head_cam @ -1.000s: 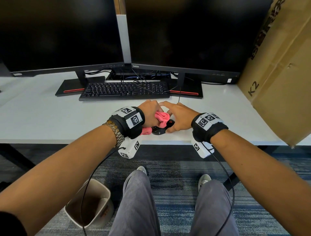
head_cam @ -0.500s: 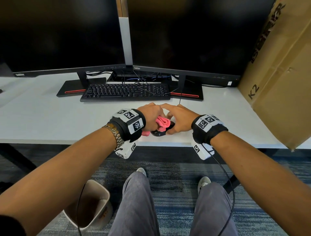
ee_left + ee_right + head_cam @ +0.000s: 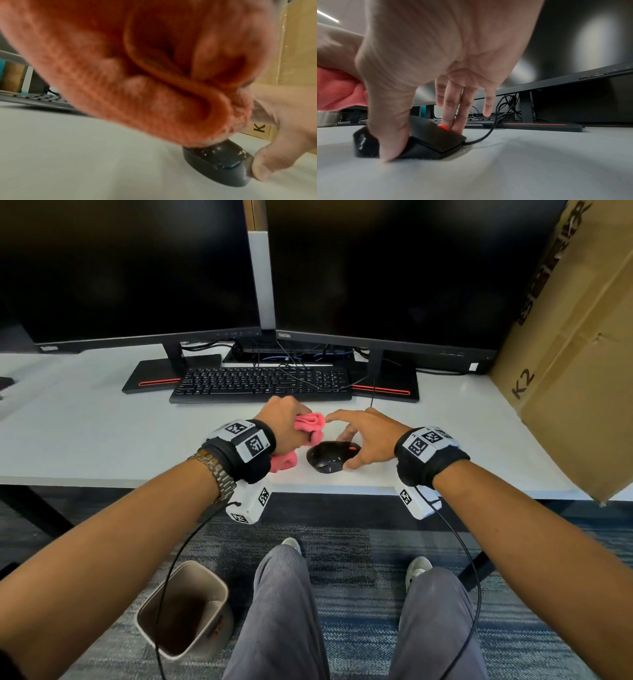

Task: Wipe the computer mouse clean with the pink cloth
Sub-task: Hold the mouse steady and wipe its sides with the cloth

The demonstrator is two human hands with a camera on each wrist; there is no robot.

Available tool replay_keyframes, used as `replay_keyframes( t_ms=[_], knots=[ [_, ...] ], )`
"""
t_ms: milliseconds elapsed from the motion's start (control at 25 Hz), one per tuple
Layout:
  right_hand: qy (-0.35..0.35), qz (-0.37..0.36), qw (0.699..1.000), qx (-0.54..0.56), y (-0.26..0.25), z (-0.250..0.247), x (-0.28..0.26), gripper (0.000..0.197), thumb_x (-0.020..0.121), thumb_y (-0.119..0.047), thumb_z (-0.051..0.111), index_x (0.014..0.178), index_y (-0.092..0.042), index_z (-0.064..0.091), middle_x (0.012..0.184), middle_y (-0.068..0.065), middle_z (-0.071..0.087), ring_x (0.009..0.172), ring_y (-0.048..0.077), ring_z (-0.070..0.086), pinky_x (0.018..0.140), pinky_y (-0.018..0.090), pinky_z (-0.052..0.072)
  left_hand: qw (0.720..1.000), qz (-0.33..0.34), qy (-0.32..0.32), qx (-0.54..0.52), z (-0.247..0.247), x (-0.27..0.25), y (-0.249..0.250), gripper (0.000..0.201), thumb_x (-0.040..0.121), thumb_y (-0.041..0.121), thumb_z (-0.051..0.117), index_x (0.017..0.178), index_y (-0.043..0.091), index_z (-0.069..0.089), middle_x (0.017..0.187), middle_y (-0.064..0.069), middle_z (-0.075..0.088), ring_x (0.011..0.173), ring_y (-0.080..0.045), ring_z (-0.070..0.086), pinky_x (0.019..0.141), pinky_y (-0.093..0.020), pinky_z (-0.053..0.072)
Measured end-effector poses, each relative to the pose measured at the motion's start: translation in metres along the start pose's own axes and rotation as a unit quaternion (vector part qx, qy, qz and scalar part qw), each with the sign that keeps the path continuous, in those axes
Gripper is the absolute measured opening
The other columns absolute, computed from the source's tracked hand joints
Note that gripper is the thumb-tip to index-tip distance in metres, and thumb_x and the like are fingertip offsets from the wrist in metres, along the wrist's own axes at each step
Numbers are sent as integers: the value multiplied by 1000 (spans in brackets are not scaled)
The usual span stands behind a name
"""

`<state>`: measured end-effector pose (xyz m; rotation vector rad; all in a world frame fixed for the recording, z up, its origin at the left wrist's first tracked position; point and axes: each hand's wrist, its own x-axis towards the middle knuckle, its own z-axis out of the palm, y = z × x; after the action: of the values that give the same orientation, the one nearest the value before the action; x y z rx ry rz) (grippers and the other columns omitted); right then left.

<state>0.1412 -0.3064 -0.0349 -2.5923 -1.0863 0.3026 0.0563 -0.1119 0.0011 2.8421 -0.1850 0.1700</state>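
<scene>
Mouse [image 3: 330, 456]: near desk [image 3: 102, 440] edge, your right hand [image 3: 368, 440] grip pinching its sides | Left hand [image 3: 284, 428] grip bunched round pink cloth [image 3: 310, 422], touching mouse's left | Steady it; wipe along the top.

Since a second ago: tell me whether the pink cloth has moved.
Yes. The pink cloth, in the left hand, has shifted left along the keyboard's front edge, away from its right end, baring the mouse's top.

White desk [image 3: 85, 440], seemingly blue-grey carpet [image 3: 349, 559] below
</scene>
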Motion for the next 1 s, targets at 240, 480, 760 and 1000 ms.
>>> replay_keyframes(
  t_ms=[240,480,760,1000],
  knots=[
    [2,6,1000,1,2,2,1,95,69,-31,88,148,-33,35,114,-8,75,126,24,47,106,49,40,986,-76,-33,-143,18,1,2,39,72,9,56,47,20,28,39,7,31,46,-14,27,46,-18,42],
    [1,2,1000,4,3,2,1,94,68,-31,88,148,-29,37,113,-8,76,124,23,50,108,51,39,985,-105,-6,-140,25,-6,-1,44,76,15,58,48,19,24,32,4,28,39,-13,25,42,-10,30],
    [1,3,1000,15,4,1,0,93,69,-29,89,147,-28,39,117,-5,76,125,22,53,109,49,38,978,-152,-53,-136,21,-3,-18,28,63,38,53,58,16,36,56,0,36,60,-17,29,62,-29,39],
    [2,3,1000,11,6,3,2,93,68,-31,88,147,-30,39,117,-7,75,125,23,51,109,50,38,984,-147,-33,-96,30,-2,-9,33,75,31,54,56,17,30,54,-1,40,57,-19,35,59,-27,39]
  ],
)
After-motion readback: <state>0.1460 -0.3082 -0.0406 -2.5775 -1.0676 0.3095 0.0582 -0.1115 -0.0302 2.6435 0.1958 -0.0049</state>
